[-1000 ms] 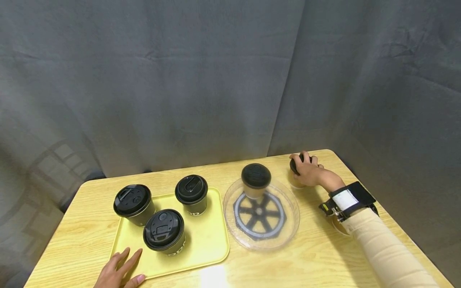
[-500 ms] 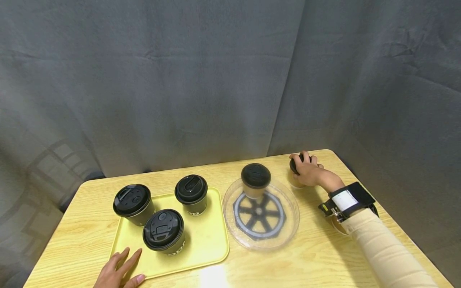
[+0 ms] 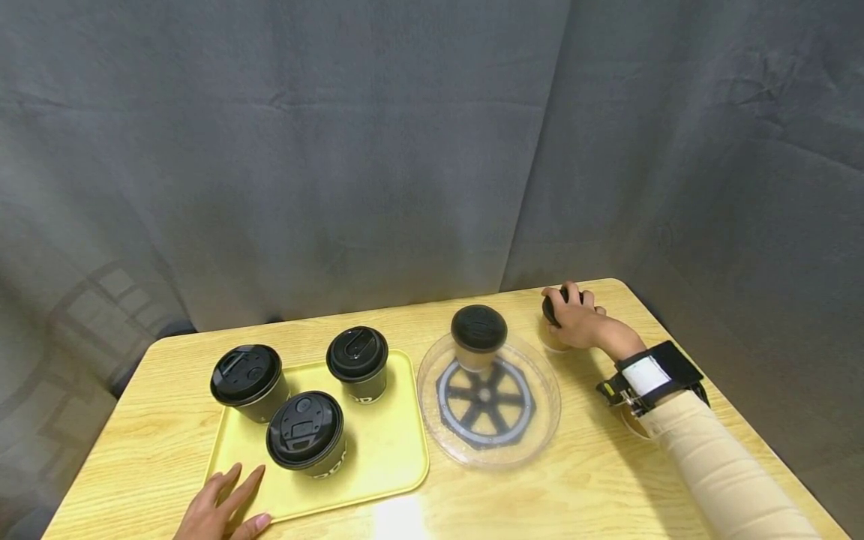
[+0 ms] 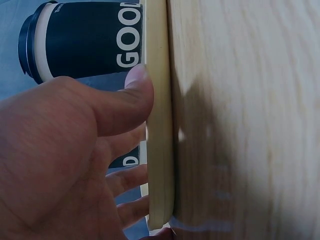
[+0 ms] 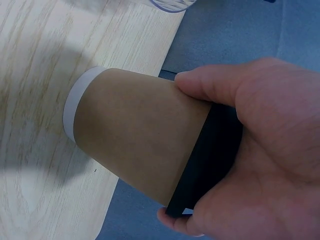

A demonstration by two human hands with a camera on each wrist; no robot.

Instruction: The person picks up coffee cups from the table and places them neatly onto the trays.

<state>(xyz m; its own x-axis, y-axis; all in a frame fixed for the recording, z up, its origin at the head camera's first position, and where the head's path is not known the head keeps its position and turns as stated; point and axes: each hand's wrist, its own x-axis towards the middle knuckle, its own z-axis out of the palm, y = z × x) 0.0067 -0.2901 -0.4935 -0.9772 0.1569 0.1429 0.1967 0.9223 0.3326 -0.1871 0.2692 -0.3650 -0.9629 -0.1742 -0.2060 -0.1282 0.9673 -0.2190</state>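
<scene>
At the table's back right corner my right hand [image 3: 577, 319] grips a brown paper cup [image 5: 140, 130] by its black lid. The fingers curl round the lid, and the thumb reaches onto the cup's side. The cup stands upright, its white base at the wooden table. My left hand [image 3: 219, 506] rests with spread fingers at the near left corner of a yellow tray [image 3: 385, 450], thumb against its edge in the left wrist view. On that tray stand three dark paper cups with black lids: one at left [image 3: 248, 379], one at front [image 3: 307, 431], one at back [image 3: 359, 352].
A round clear turntable [image 3: 435, 442] with a spoked wheel shape sits right of the tray. Another brown cup with a black lid [image 3: 479, 330] stands at its back. Part of one more cup [image 3: 636, 427] shows under my right wrist. A grey curtain [image 3: 405, 150] hangs behind the table.
</scene>
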